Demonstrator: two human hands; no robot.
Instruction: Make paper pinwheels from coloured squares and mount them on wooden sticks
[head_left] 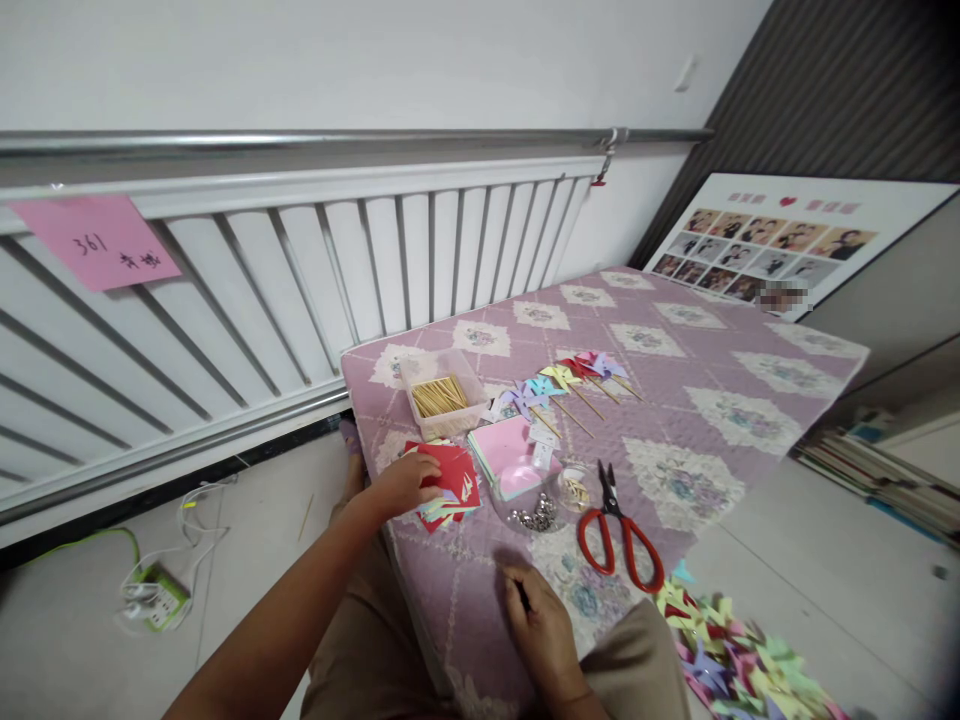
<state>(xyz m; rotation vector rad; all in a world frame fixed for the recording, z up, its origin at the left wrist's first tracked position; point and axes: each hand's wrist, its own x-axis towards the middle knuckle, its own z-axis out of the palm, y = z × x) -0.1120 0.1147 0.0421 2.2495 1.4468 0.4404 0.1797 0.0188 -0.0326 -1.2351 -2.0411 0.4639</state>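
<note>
While touching the paper stack (457,474) left of the scissors (613,504) with the left hand (406,486) half-bent, held the right hand (541,622) curled to their near left, but could not tell whether gripping anything with either.

On the purple patterned cloth (679,385): pinwheels (541,387), paper squares (456,468), a box (461,362) of sticks (440,397), scissors (613,507) (red-handled).

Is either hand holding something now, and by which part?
The left hand touches the flat red paper sheet; a hold cannot be told. The curled right hand shows nothing held.
</note>
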